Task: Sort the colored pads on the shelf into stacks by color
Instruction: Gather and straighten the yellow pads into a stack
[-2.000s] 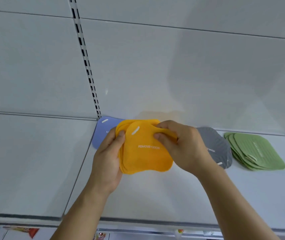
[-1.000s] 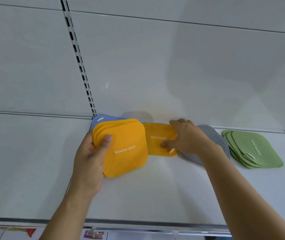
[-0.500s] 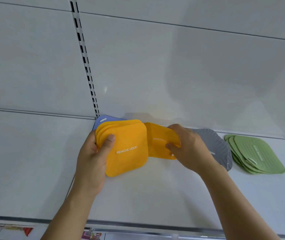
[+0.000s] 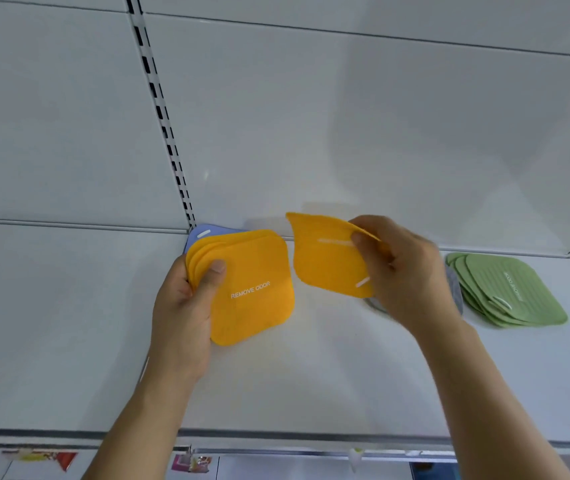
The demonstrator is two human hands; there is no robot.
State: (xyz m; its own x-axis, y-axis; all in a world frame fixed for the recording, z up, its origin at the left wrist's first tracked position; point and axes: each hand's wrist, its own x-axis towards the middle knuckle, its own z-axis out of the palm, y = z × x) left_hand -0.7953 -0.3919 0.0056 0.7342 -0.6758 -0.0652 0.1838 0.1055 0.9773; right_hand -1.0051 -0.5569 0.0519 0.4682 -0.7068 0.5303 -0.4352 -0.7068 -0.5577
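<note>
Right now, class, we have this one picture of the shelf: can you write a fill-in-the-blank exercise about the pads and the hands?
1. The left hand grips a fanned stack of ____ pads.
2. The right hand pinches ____ orange pad, lifted off the shelf.
3. The pads at the far right are ____.
4. Behind the stack in the left hand peeks a ____ pad.

Missing words: orange; one; green; blue

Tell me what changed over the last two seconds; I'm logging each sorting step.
The right hand drew a single orange pad off the bunch, laid it on the shelf a second ago, then gripped it again and lifted it, curled, clear of the shelf. The left hand kept holding the orange stack, now apart from that pad. The green stack, grey pads and blue pad stayed put.
</note>
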